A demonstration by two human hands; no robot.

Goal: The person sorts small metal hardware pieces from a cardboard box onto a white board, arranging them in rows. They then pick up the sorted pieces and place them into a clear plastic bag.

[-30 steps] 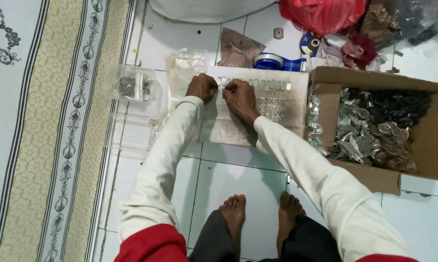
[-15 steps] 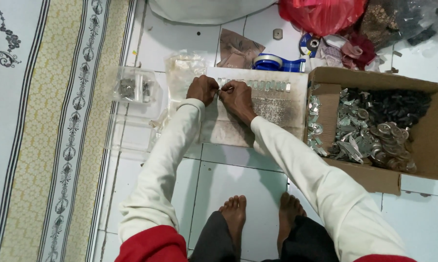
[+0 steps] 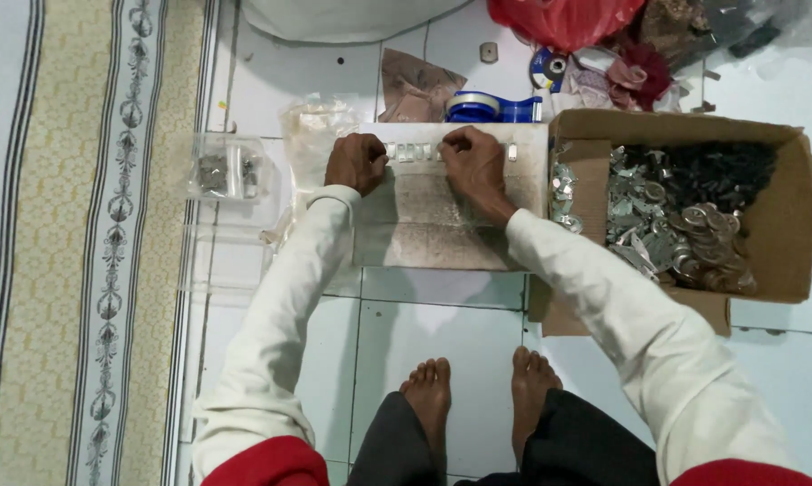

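Observation:
A worn white board (image 3: 442, 229) lies flat on the tiled floor in front of my bare feet. Along its far edge runs a row of small silvery metal pieces (image 3: 413, 151). My left hand (image 3: 356, 162) rests with curled fingers at the left end of that row, touching the pieces. My right hand (image 3: 473, 164) presses down on the row near its middle, fingertips pinched on the small pieces. Both arms are in long cream sleeves with red cuffs at the shoulders.
An open cardboard box (image 3: 766, 225) of shiny metal parts stands at the right of the board. A blue tape dispenser (image 3: 491, 108), a red plastic bag (image 3: 568, 20) and scraps lie beyond. Clear plastic bags (image 3: 226, 171) sit left, beside a patterned rug (image 3: 73, 243).
My right hand has shifted right along the row of metal pieces, so the two hands are now farther apart. My left hand has hardly moved.

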